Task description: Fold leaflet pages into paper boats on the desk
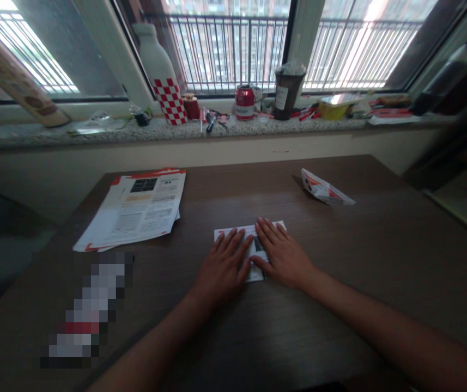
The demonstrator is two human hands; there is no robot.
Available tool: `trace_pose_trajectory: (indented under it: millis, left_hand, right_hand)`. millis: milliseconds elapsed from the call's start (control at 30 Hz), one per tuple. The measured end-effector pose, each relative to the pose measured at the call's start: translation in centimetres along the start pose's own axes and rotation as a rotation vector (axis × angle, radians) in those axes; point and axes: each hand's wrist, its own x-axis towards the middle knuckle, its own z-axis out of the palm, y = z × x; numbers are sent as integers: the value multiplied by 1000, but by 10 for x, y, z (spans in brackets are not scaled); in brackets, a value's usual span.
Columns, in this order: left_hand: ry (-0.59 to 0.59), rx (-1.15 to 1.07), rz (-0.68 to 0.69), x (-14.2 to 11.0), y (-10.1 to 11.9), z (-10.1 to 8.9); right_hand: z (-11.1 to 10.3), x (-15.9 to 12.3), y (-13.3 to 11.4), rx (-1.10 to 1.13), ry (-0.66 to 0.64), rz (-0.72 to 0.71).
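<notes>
A folded sheet of printed paper [253, 274] lies flat near the middle of the dark wooden table. My left hand [225, 260] rests on its left part, palm down with the fingers stretched out. On its right part lies my right hand [281, 252], also flat, its fingers extended toward the far edge. The thumbs come close together over the paper, and a dark printed patch shows between the hands. Most of the sheet is hidden under them. Neither hand grips anything.
A stack of printed sheets [139, 209] lies at the table's left. Below it is a pixelated object [90, 310]. A folded paper piece [325, 189] stands at the back right. On the windowsill [127, 132] are a checkered bottle [168, 98], a red can [244, 103] and a lidded cup [287, 92].
</notes>
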Motion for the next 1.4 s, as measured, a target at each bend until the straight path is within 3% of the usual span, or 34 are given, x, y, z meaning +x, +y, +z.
trace_pose_trajectory:
  millis: [467, 1000, 1400]
  left_hand:
    - [-19, 97, 8, 2, 0, 5]
    - [-18, 31, 10, 3, -4, 8]
    - [-19, -34, 83, -1, -12, 9]
  right_hand:
    - [4, -7, -12, -1, 6, -48]
    - [4, -24, 9, -25, 49, -3]
    - [2, -25, 9, -10, 43, -3]
